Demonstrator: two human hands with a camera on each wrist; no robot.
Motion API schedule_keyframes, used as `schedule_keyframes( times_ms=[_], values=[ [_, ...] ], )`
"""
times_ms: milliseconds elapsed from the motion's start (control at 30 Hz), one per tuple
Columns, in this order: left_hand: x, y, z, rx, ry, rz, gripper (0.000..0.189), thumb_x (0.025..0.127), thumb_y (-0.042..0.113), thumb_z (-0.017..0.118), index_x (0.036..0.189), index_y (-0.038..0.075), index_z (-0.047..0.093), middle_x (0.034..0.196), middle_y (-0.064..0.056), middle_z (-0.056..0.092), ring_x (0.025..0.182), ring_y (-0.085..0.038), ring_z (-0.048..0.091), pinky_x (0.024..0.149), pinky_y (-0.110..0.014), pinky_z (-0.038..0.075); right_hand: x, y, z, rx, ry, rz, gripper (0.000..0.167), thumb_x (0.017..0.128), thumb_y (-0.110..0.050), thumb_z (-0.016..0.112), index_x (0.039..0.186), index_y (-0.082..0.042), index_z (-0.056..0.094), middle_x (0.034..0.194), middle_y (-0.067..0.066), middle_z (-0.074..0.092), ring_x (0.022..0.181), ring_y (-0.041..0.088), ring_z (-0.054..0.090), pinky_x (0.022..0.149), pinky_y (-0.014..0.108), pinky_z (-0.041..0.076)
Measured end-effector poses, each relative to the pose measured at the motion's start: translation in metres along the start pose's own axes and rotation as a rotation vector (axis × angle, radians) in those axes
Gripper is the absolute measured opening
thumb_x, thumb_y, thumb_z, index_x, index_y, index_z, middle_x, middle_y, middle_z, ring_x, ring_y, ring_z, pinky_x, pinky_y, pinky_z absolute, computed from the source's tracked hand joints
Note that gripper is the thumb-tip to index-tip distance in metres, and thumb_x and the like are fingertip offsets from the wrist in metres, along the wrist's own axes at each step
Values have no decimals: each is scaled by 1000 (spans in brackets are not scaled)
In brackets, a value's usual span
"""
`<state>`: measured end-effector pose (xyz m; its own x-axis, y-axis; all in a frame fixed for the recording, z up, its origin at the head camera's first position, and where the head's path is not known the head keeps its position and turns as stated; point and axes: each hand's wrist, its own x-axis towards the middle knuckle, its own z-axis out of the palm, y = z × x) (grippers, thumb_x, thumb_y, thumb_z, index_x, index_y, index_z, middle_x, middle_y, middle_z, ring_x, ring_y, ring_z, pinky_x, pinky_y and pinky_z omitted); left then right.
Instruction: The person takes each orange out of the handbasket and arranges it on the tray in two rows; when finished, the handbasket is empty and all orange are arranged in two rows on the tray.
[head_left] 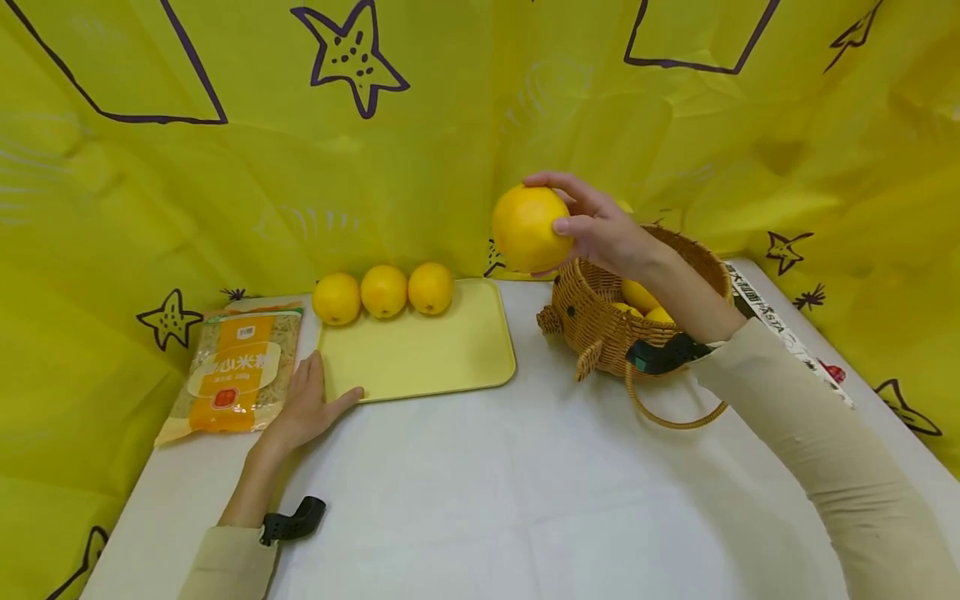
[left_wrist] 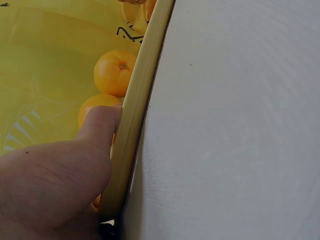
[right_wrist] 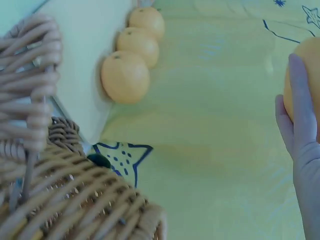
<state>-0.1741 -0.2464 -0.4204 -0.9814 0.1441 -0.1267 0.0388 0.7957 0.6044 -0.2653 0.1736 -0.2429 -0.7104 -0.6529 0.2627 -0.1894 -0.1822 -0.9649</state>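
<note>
My right hand (head_left: 603, 233) grips an orange (head_left: 528, 227), holding it up in the air left of the wicker basket (head_left: 606, 343). In the right wrist view, fingers (right_wrist: 300, 95) lie along this orange's side. My left hand (head_left: 303, 408) rests at the near left corner of a yellow tray (head_left: 420, 358), fingers along its left side. Its thumb (left_wrist: 101, 122) lies on the tray's rim in the left wrist view. Three oranges (head_left: 384, 292) sit in a row along the tray's back left edge. More oranges (head_left: 639, 296) lie in the basket, partly hidden by my right forearm.
A packet of noodles (head_left: 236, 371) lies left of the tray, close to my left hand. The basket's handle (head_left: 678, 423) hangs down to the white tabletop (head_left: 480, 492). A long PASTA package (head_left: 783, 333) lies right of the basket. A yellow patterned sheet (head_left: 450, 133) stands behind.
</note>
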Motion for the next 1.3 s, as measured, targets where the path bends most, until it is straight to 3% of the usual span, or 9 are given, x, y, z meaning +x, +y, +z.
schedule_keyframes(
  times_ms=[133, 300, 600, 867, 1133, 1300],
  values=[
    [0, 0, 1, 5, 19, 12, 103, 93, 43, 60, 149, -12, -7, 153, -38, 3, 142, -51, 8, 114, -64, 12, 8, 9, 6, -18, -35, 6, 48, 94, -2, 44, 131, -30, 54, 144, 10, 35, 114, 31, 56, 76, 51, 58],
    [0, -1, 1, 17, 50, 31, 97, 92, 40, 62, 147, -14, 2, 145, -38, 17, 132, -48, 22, 109, -62, 21, 22, 18, 12, -73, -17, 28, 46, 94, -4, 50, 135, -25, 47, 142, 14, 35, 114, 34, 55, 78, 52, 57],
    [-1, -2, 1, 13, 35, 19, 101, 92, 40, 61, 148, -14, -2, 150, -39, 11, 137, -49, 16, 112, -63, 17, 56, 25, 23, -291, 28, 102, 71, 85, -6, 68, 143, -22, 32, 141, 13, 36, 107, 34, 60, 81, 53, 57],
    [0, -2, -3, 18, 41, 23, 100, 93, 38, 61, 148, -16, -3, 150, -40, 9, 138, -51, 13, 112, -63, 14, 93, 45, 19, -261, 4, 181, 73, 87, -8, 68, 146, -23, 28, 142, 14, 34, 111, 36, 59, 81, 49, 58],
    [1, -1, 3, 12, 47, 40, 95, 92, 38, 62, 146, -15, 5, 144, -39, 19, 132, -48, 22, 108, -62, 21, 107, 78, 12, -321, -28, 380, 80, 86, -14, 70, 149, -22, 22, 147, 9, 32, 122, 29, 50, 90, 50, 55],
    [1, 0, 3, 17, 67, 56, 93, 92, 34, 63, 145, -17, 6, 143, -40, 20, 130, -48, 23, 108, -62, 20, 106, 94, 3, -330, 19, 522, 75, 87, -14, 69, 148, -19, 24, 144, 13, 33, 121, 32, 51, 95, 54, 51]
  ],
)
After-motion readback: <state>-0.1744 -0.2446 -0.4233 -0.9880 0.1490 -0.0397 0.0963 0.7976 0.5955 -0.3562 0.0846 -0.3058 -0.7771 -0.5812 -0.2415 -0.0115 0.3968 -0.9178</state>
